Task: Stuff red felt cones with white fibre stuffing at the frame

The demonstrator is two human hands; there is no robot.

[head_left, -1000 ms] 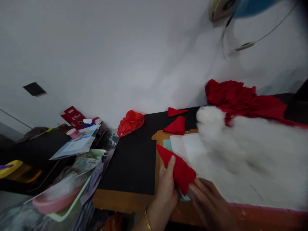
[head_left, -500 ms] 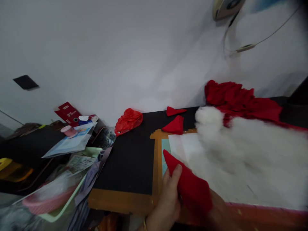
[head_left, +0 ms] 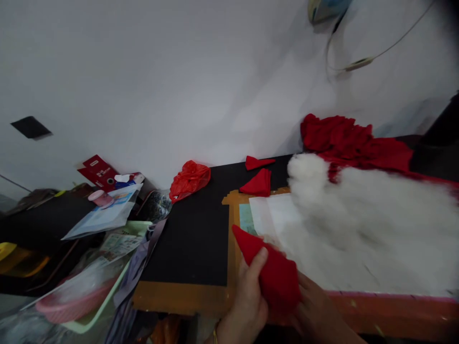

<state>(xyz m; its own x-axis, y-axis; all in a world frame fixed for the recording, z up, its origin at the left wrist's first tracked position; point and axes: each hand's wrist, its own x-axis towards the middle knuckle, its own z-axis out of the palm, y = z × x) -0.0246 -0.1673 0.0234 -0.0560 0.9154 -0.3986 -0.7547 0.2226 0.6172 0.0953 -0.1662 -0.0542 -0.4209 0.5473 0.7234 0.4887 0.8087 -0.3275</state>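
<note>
Your left hand (head_left: 251, 292) pinches the pointed red fabric cone (head_left: 278, 282), now shifted slightly left over the brown-edged black table (head_left: 190, 248), while your right hand (head_left: 317, 306), grip unclear, meets its wide end, apparently still working it.

On our table (head_left: 193, 248): stuffing (head_left: 358, 215) at right, cloth heap (head_left: 340, 138) behind it; leftward, two cloth cones (head_left: 259, 183), then a plastic bag (head_left: 190, 180). Before these, in our left hand (head_left: 249, 296), a third cone (head_left: 278, 274); left of the table, basket (head_left: 64, 306) inside bin (head_left: 84, 327).
</note>
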